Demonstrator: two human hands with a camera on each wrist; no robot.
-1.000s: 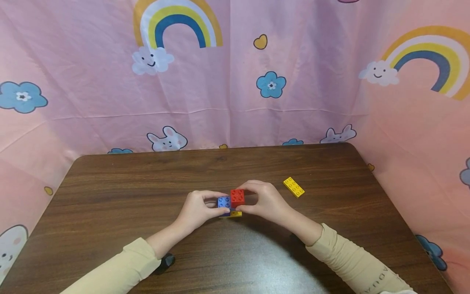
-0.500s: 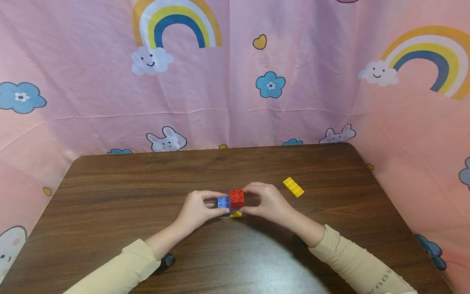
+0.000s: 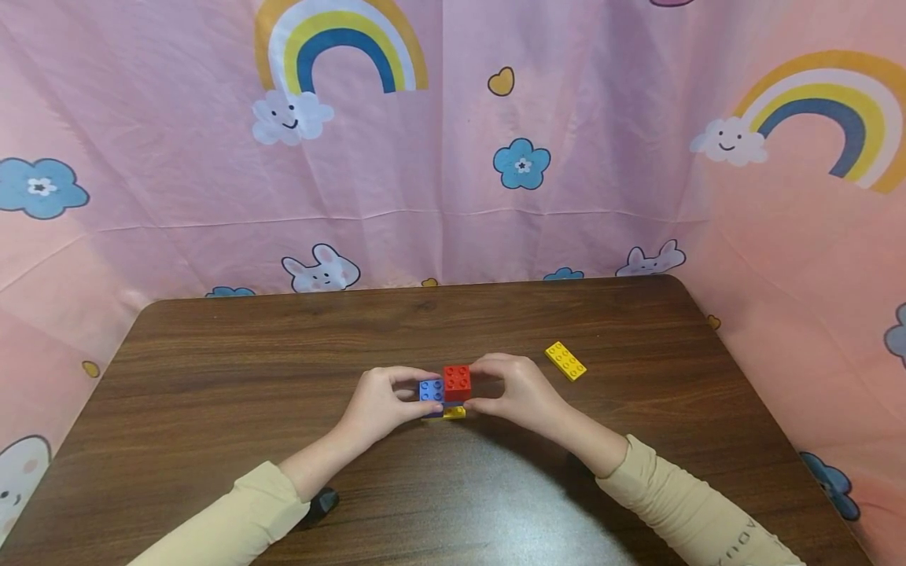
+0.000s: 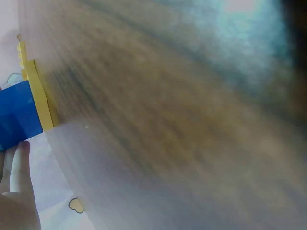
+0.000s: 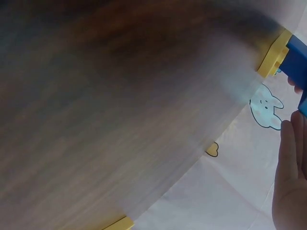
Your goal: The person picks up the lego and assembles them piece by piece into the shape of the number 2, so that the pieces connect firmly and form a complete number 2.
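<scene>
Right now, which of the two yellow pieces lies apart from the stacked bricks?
The yellow plate lying alone on the table, beyond the right hand; its studs face up uncovered. The other yellow piece sits at the bottom of the stacked bricks.

The table (image 3: 248, 377) is brown, streaked with darker grain. Midway between its left and right edges: a red block (image 3: 457, 382), a blue block (image 3: 431, 390), paler on top than below, and a yellow base (image 3: 454, 413). Toward the far right corner, a plate (image 3: 565, 361), also yellow. Sleeves (image 3: 233, 511): cream, dark lettering on the right one. Past the far edge, a pink curtain (image 3: 396, 173) with 2 rainbows (image 3: 343, 35) banded orange, white, yellow and dark blue, white rabbits (image 3: 329, 273), blue flowers (image 3: 521, 151) and mustard hearts (image 3: 501, 81).
</scene>
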